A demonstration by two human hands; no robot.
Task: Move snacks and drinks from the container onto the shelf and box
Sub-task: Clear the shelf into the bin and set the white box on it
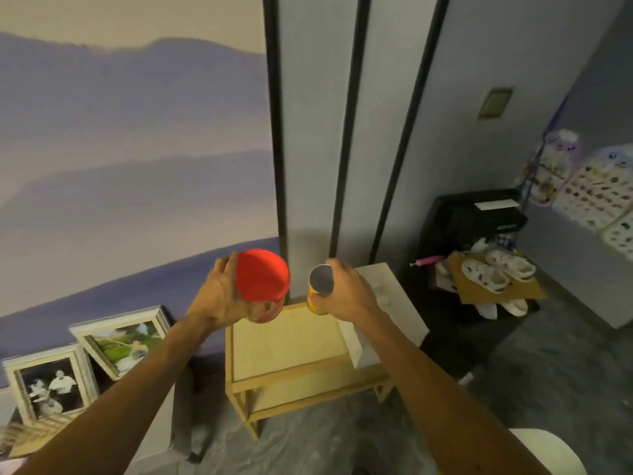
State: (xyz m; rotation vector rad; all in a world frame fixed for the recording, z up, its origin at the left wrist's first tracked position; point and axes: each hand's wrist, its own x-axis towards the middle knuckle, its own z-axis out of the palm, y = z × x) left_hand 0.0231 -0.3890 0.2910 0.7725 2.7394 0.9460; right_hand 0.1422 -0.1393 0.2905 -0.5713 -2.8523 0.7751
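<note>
My left hand (215,296) grips a wide canister with a red lid (263,280), held upright over the far left corner of the light wooden shelf (291,341). My right hand (346,289) holds a slim yellow can with a grey top (320,286), upright above the shelf's far edge. Both containers sit just above or on the shelf top; I cannot tell which. A white box (390,303) stands against the shelf's right side. The source container is out of view.
Framed photos (123,337) lean against the mural wall at the left. A black bin (476,217) and a cardboard sheet with white shoes (496,272) stand at the right. A grey rug covers the floor. A white round object (548,450) sits at the bottom right.
</note>
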